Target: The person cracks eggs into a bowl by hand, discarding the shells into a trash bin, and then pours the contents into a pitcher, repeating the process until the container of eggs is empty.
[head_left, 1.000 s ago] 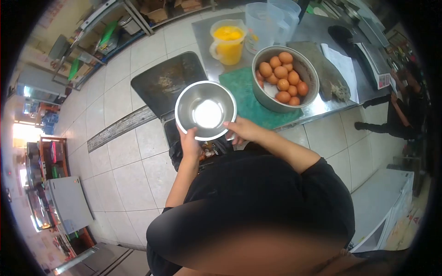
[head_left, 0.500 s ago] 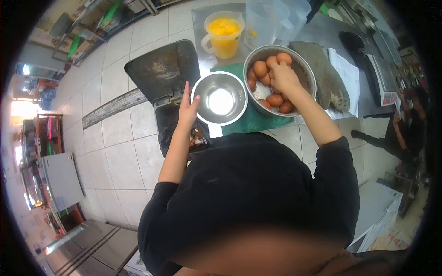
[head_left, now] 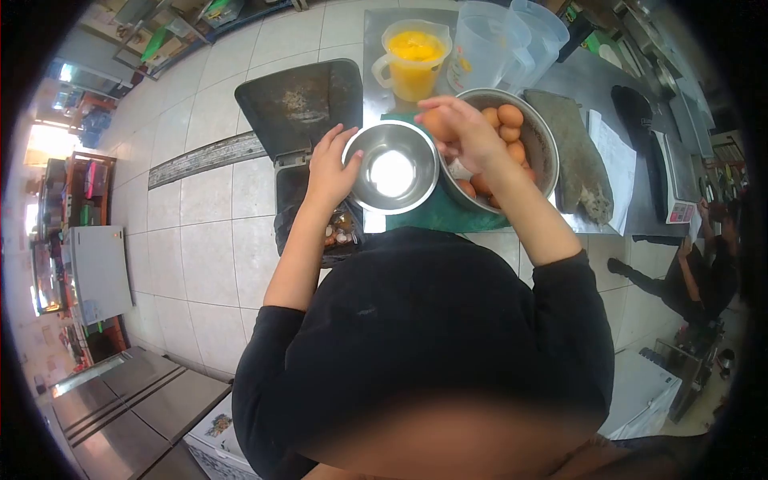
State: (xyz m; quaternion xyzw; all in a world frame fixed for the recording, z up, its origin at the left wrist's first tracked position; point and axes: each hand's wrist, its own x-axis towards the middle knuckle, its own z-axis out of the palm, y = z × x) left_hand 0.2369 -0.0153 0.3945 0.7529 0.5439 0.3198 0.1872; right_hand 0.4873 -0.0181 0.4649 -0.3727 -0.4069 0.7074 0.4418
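My right hand (head_left: 474, 138) has its fingers round a brown egg (head_left: 438, 126), above the left rim of a large metal pot (head_left: 546, 136). Several brown eggs (head_left: 510, 116) lie inside that pot. To its left sits a shiny steel bowl (head_left: 394, 168), with nothing visible in it. My left hand (head_left: 332, 166) rests at the bowl's left rim, thumb over the edge and fingers apart. A green cloth (head_left: 448, 214) lies under the bowl and pot.
A jug of yellow egg (head_left: 414, 64) and clear plastic jugs (head_left: 484, 44) stand at the back. An open bin (head_left: 304, 104) with eggshells is on the left. Right of the pot are a grey cloth (head_left: 564, 144), papers (head_left: 618, 164) and a scale (head_left: 678, 176). Another person (head_left: 692, 276) is far right.
My right hand has come up out of the pot and moved left, now with an egg in it. My left hand stays at the bowl's rim. The view has shifted slightly.
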